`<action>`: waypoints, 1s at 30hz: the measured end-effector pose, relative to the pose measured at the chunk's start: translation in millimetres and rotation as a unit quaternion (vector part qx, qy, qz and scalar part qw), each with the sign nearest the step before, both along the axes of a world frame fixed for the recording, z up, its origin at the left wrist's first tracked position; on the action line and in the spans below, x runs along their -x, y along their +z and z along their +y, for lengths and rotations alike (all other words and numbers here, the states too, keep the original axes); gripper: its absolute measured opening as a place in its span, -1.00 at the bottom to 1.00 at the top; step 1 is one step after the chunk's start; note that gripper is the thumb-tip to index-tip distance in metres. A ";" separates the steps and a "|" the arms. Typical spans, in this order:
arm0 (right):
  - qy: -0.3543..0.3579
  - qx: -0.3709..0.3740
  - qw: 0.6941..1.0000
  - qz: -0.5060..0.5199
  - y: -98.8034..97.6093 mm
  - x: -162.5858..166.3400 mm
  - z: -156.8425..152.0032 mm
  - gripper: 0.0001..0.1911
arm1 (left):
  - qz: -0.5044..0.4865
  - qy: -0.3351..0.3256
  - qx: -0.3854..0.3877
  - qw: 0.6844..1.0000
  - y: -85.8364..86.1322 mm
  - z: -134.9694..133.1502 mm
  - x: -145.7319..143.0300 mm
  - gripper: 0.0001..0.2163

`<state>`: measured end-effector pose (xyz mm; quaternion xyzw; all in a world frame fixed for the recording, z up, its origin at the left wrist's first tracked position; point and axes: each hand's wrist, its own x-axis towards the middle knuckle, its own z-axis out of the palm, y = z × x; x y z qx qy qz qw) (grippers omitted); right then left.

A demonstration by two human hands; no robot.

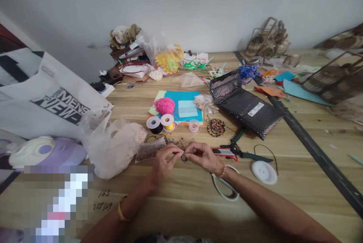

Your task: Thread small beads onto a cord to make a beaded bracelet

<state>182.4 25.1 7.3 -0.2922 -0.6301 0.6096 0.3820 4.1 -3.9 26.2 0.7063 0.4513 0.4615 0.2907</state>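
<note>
Both my hands meet over the table, fingertips pinched together on a small strand of dark beads (183, 157). My left hand (166, 160) is closed on it from the left, and my right hand (203, 156) from the right. Part of the strand is hidden by the fingers. Just beyond them lie more small beads (171, 141) and a clear bag of brownish contents (150, 149). Spools of black thread (154, 125), yellow thread (167, 122) and clear line (194, 126) stand farther back. Right of these lies a coiled multicoloured bead string (216, 127).
Pliers with green handles (249, 155), white-handled scissors (227, 190) and a white spool (264, 172) lie at right. Behind are pink yarn (164, 106), blue paper (184, 95) and a black bubble mailer (246, 107). Plastic bags (113, 148) stand at left.
</note>
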 end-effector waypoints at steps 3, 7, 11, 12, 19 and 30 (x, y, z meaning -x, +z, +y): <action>-0.014 -0.007 1.000 -0.009 1.1 -0.7 0.6 -0.69 | 0.022 0.002 -0.016 1.000 2.5 0.1 -0.1 -0.85; -0.020 -0.010 1.000 -0.020 5.4 -1.5 0.8 -0.66 | 0.028 -0.001 -0.009 1.000 0.9 0.5 1.6 -0.91; -0.016 -0.013 0.999 -0.030 5.7 -1.6 1.2 -0.68 | 0.028 -0.006 -0.020 0.999 -3.4 1.7 0.7 -0.94; -0.015 -0.016 0.999 -0.033 4.9 -1.5 1.3 -0.69 | 0.026 -0.007 -0.023 0.999 -4.0 2.0 0.3 -0.93; -0.027 0.006 0.999 -0.021 3.7 -3.1 1.5 -0.70 | 0.052 -0.002 0.010 0.999 -7.8 1.2 1.0 -0.94; -0.055 0.062 0.997 0.008 8.5 -6.2 2.8 -0.67 | 0.284 -0.086 -0.026 0.954 -19.7 -4.3 -1.0 -0.88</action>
